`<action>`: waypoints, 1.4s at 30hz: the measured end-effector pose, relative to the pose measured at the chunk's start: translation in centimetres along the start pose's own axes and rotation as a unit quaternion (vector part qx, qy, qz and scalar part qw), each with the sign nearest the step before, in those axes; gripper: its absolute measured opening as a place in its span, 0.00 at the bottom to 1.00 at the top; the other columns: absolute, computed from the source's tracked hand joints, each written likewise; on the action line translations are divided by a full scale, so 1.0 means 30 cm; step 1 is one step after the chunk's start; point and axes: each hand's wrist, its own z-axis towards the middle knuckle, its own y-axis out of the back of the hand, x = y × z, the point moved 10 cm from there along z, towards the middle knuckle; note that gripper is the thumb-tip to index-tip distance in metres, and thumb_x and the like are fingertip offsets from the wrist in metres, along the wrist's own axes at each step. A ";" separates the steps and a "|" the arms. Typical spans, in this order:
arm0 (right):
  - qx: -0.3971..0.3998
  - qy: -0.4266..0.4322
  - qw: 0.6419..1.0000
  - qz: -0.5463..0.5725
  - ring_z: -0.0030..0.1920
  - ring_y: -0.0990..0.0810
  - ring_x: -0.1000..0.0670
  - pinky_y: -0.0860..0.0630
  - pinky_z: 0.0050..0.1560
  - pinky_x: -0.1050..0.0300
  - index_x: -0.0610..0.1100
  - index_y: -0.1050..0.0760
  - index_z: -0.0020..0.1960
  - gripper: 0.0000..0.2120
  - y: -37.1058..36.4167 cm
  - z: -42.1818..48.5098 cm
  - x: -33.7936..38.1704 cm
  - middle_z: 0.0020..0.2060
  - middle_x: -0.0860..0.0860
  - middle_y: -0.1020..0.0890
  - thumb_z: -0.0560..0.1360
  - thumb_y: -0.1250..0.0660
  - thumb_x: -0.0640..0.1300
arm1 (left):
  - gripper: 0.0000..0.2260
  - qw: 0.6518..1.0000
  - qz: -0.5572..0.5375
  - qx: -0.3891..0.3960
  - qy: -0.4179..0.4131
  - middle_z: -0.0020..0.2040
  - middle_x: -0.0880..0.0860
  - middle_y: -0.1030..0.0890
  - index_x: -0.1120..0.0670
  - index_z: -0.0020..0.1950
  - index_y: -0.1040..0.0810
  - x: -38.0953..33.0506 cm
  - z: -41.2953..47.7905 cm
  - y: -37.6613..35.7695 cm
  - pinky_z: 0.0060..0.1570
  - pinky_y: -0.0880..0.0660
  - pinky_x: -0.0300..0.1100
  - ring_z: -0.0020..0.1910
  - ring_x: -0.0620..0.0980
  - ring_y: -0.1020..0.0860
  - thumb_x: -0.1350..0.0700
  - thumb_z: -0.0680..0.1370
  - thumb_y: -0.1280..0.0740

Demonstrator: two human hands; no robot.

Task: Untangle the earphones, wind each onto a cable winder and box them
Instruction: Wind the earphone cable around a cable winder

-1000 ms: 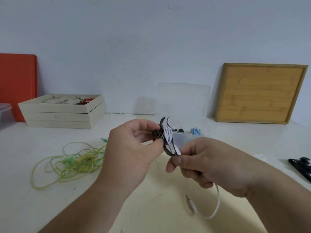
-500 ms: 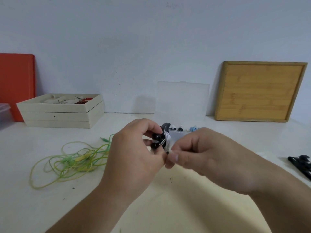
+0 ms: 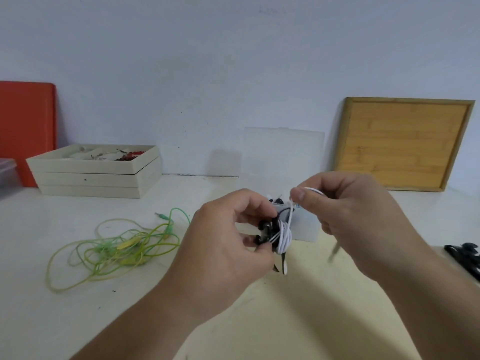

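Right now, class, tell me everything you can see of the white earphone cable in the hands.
The thin white earphone cable, rubbery-looking, is partly wound in several loops round a black cable winder that the left hand holds. One strand rises from the coil to the right hand, which pinches it above. A blurred loose end hangs below that hand.

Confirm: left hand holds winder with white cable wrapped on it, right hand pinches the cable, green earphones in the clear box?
No: the head view shows the green earphones tangled on the table, left of the hands, not in the clear box. Rest holds: left hand holds the winder, white cable wrapped on it; right hand pinches the cable.
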 end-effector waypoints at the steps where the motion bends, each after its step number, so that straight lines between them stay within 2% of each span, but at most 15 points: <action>1: 0.003 -0.005 1.000 0.011 0.26 0.40 0.50 0.41 0.28 0.58 0.43 0.19 0.37 0.10 -0.003 0.002 -0.009 0.21 0.56 0.34 0.73 0.28 0.48 | 0.17 1.000 -0.009 0.006 -0.004 0.44 0.46 0.15 0.49 0.44 0.19 -0.004 -0.001 -0.008 0.41 0.20 0.38 0.46 0.47 0.17 0.70 0.66 0.28; 3: 0.016 -0.032 0.998 0.046 0.28 0.42 0.48 0.43 0.30 0.53 0.42 0.19 0.37 0.11 -0.016 0.005 -0.039 0.24 0.51 0.36 0.74 0.29 0.47 | 0.16 0.999 -0.036 0.011 -0.004 0.44 0.46 0.16 0.48 0.46 0.19 -0.010 -0.002 -0.016 0.40 0.19 0.40 0.47 0.46 0.17 0.67 0.64 0.29; 4: 0.024 -0.050 0.996 0.074 0.28 0.43 0.48 0.45 0.30 0.54 0.42 0.20 0.36 0.11 -0.024 0.007 -0.056 0.25 0.49 0.37 0.75 0.30 0.46 | 0.17 0.999 -0.053 0.011 -0.001 0.44 0.46 0.16 0.47 0.46 0.19 -0.010 0.000 -0.015 0.39 0.19 0.41 0.47 0.46 0.17 0.65 0.63 0.30; 8: 0.045 -0.108 0.979 0.169 0.25 0.45 0.52 0.43 0.24 0.62 0.43 0.23 0.32 0.14 -0.053 0.007 -0.095 0.26 0.50 0.39 0.77 0.32 0.42 | 0.20 0.995 -0.097 0.016 0.007 0.44 0.48 0.15 0.45 0.48 0.19 -0.013 0.004 -0.012 0.39 0.21 0.39 0.47 0.45 0.17 0.66 0.63 0.30; 13: 0.103 -0.143 0.979 0.106 0.24 0.44 0.52 0.43 0.24 0.62 0.45 0.27 0.28 0.18 -0.105 -0.014 -0.119 0.24 0.51 0.38 0.77 0.36 0.39 | 0.21 0.994 -0.106 0.010 -0.004 0.46 0.48 0.16 0.46 0.49 0.19 -0.023 -0.001 -0.016 0.41 0.19 0.41 0.49 0.47 0.17 0.67 0.63 0.31; 17: 0.160 -0.186 0.962 0.123 0.28 0.47 0.51 0.50 0.29 0.57 0.48 0.28 0.24 0.26 -0.151 -0.037 -0.144 0.26 0.51 0.39 0.81 0.39 0.44 | 0.20 0.993 -0.116 -0.014 -0.024 0.46 0.49 0.16 0.50 0.50 0.19 -0.037 -0.003 -0.003 0.41 0.20 0.39 0.50 0.47 0.18 0.68 0.63 0.32; 22: 0.240 -0.203 0.940 0.136 0.28 0.47 0.51 0.50 0.31 0.57 0.46 0.25 0.30 0.21 -0.206 -0.070 -0.145 0.27 0.51 0.40 0.82 0.41 0.42 | 0.19 0.986 -0.166 -0.032 -0.010 0.45 0.52 0.15 0.54 0.51 0.21 -0.032 0.009 0.023 0.39 0.22 0.37 0.48 0.46 0.17 0.68 0.62 0.31; 24: 0.270 -0.199 0.933 0.130 0.29 0.45 0.51 0.48 0.30 0.58 0.43 0.21 0.35 0.15 -0.238 -0.091 -0.132 0.29 0.50 0.38 0.79 0.36 0.44 | 0.18 0.979 -0.198 -0.045 0.002 0.45 0.55 0.15 0.56 0.51 0.23 -0.024 0.013 0.037 0.37 0.22 0.37 0.46 0.47 0.17 0.69 0.63 0.32; 26: 0.287 -0.199 0.927 0.139 0.29 0.44 0.52 0.47 0.29 0.59 0.43 0.20 0.37 0.12 -0.263 -0.105 -0.125 0.29 0.50 0.37 0.77 0.33 0.47 | 0.18 0.977 -0.205 -0.058 0.017 0.45 0.55 0.15 0.56 0.51 0.25 -0.010 0.016 0.051 0.39 0.21 0.39 0.44 0.49 0.16 0.69 0.63 0.33; 29: 0.282 -0.202 0.927 0.143 0.29 0.44 0.51 0.47 0.30 0.59 0.42 0.21 0.38 0.15 -0.263 -0.105 -0.131 0.30 0.50 0.36 0.81 0.38 0.46 | 0.18 0.980 -0.178 -0.083 0.040 0.47 0.52 0.15 0.53 0.51 0.26 0.016 0.015 0.072 0.42 0.21 0.41 0.42 0.51 0.15 0.70 0.67 0.30; 31: 0.284 -0.198 0.928 0.140 0.29 0.43 0.51 0.46 0.30 0.59 0.42 0.20 0.40 0.16 -0.258 -0.104 -0.132 0.30 0.50 0.35 0.81 0.39 0.47 | 0.18 0.981 -0.153 -0.110 0.052 0.46 0.50 0.15 0.53 0.51 0.26 0.034 0.012 0.090 0.40 0.22 0.37 0.41 0.51 0.15 0.73 0.69 0.30; 33: 0.296 -0.183 0.929 0.128 0.28 0.41 0.51 0.44 0.29 0.60 0.41 0.19 0.41 0.16 -0.264 -0.107 -0.127 0.30 0.49 0.34 0.82 0.40 0.45 | 0.17 0.983 -0.110 -0.141 0.047 0.45 0.50 0.15 0.53 0.51 0.24 0.038 0.007 0.114 0.36 0.25 0.32 0.41 0.48 0.15 0.72 0.69 0.30; 36: 0.300 -0.148 0.937 0.098 0.30 0.41 0.48 0.43 0.31 0.57 0.40 0.17 0.43 0.16 -0.267 -0.105 -0.110 0.30 0.47 0.32 0.82 0.40 0.43 | 0.18 0.984 -0.034 -0.170 0.039 0.44 0.48 0.16 0.51 0.50 0.23 0.036 0.008 0.144 0.34 0.27 0.28 0.42 0.42 0.17 0.70 0.68 0.29; 39: 0.283 -0.109 0.952 0.048 0.31 0.39 0.48 0.42 0.31 0.57 0.42 0.16 0.45 0.13 -0.250 -0.093 -0.083 0.30 0.47 0.32 0.81 0.38 0.43 | 0.18 0.980 0.056 -0.187 0.034 0.42 0.43 0.17 0.47 0.49 0.21 0.033 0.008 0.168 0.37 0.25 0.30 0.44 0.36 0.18 0.66 0.66 0.28; 42: 0.256 -0.061 0.965 -0.018 0.31 0.38 0.47 0.40 0.32 0.54 0.47 0.16 0.44 0.11 -0.224 -0.083 -0.041 0.29 0.47 0.33 0.80 0.35 0.45 | 0.16 0.978 0.125 -0.166 0.017 0.41 0.41 0.17 0.46 0.47 0.19 0.017 0.007 0.148 0.40 0.21 0.33 0.43 0.38 0.18 0.64 0.66 0.27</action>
